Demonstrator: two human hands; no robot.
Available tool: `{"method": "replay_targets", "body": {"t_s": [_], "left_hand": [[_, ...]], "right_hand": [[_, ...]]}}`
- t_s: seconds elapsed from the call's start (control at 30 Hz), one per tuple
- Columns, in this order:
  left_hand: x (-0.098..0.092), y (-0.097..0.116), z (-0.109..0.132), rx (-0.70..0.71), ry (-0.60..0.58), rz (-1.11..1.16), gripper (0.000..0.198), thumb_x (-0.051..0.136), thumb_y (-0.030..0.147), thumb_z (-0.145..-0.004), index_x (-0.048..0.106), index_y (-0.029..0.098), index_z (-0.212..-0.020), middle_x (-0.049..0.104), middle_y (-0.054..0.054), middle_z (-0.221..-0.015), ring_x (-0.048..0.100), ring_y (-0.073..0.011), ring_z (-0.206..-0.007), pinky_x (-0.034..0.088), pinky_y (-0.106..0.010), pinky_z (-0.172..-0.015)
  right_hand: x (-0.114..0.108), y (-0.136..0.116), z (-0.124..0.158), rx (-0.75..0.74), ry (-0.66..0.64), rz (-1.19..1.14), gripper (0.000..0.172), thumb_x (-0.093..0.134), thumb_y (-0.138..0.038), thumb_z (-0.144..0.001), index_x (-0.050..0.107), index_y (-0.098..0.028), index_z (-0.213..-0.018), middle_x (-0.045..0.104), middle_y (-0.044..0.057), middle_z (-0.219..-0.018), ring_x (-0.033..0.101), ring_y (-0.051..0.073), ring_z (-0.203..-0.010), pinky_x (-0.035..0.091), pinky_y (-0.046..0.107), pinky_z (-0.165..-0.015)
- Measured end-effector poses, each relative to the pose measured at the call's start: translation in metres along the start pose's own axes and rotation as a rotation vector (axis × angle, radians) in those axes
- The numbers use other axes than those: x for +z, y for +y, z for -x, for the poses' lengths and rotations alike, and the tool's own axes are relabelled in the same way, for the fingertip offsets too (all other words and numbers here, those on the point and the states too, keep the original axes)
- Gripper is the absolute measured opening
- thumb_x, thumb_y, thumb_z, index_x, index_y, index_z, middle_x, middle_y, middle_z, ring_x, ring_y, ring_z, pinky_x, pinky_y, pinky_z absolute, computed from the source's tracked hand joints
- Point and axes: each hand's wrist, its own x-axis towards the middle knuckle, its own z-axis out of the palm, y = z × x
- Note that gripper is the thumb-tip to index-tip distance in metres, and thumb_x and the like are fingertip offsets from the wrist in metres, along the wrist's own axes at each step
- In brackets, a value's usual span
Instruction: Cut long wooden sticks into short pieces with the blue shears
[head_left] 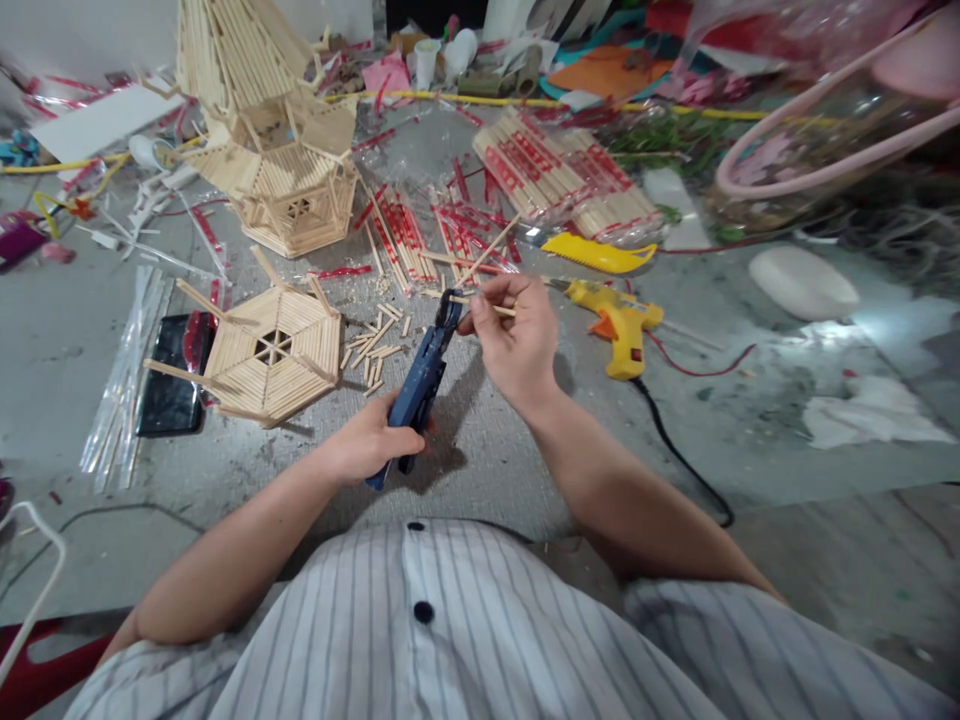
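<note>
My left hand [375,440] is wrapped round the handles of a blue hand cutter [420,385], its jaws pointing away from me. Between the thumb and fingers of my right hand [517,335] is a thin wooden stick [495,308], one end of it at the cutter's jaws. Short cut stick pieces [379,345] lie scattered just left of the jaws. A flat hexagonal stick frame [274,355] with upright posts sits to the left. Behind it stands a tiered pagoda model [289,180] built of sticks.
A yellow hot glue gun [619,325] with a black cord lies right of my right hand, near a yellow-handled tool [600,252]. Packed chopsticks [532,165] and loose red-wrapped ones [405,235] lie behind. A phone [171,390] and clear glue sticks [124,385] are at left; a white mouse [802,283] is at right.
</note>
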Motion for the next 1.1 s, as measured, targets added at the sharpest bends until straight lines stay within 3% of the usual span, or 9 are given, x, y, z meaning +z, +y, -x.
{"method": "replay_targets", "body": {"t_s": [0.13,0.53,0.9,1.1], "left_hand": [[0.0021,0.0039,0.0004,0.015,0.019,-0.071,0.026,0.057,0.026,-0.056,0.051,0.015,-0.079,0.053,0.001,-0.067,0.048,-0.0113,-0.06,0.038,-0.024,-0.053],[0.0011,0.0062,0.0002,0.001,0.012,-0.155,0.023,0.053,0.024,-0.058,0.048,0.016,-0.079,0.051,0.002,-0.066,0.049,-0.0107,-0.061,0.038,-0.022,-0.055],[0.0011,0.0023,-0.0009,-0.002,0.051,-0.209,0.019,0.051,0.02,-0.059,0.047,0.017,-0.078,0.05,0.003,-0.065,0.05,-0.0098,-0.058,0.039,-0.022,-0.052],[0.0019,0.0003,-0.0018,0.025,0.045,-0.264,0.019,0.051,0.02,-0.061,0.048,0.017,-0.079,0.05,0.003,-0.066,0.047,-0.0089,-0.058,0.038,-0.022,-0.053]], "right_hand": [[-0.001,0.0001,0.0012,-0.012,-0.006,0.018,0.023,0.055,-0.044,-0.08,0.045,-0.025,-0.088,0.054,-0.002,-0.076,0.06,0.011,-0.063,0.049,0.028,-0.057],[-0.0006,0.0077,-0.0004,-0.202,0.025,0.108,0.013,0.05,-0.035,-0.086,0.044,-0.024,-0.087,0.052,-0.006,-0.065,0.058,0.008,-0.052,0.047,0.022,-0.05],[0.0003,0.0084,0.0002,-0.159,0.019,0.079,0.011,0.05,-0.032,-0.086,0.046,-0.022,-0.086,0.054,-0.006,-0.064,0.059,0.008,-0.052,0.047,0.022,-0.05],[0.0009,0.0042,-0.0017,0.016,0.03,-0.074,0.02,0.054,-0.042,-0.082,0.048,-0.023,-0.082,0.053,-0.007,-0.056,0.054,0.008,-0.045,0.046,0.023,-0.048]]}}
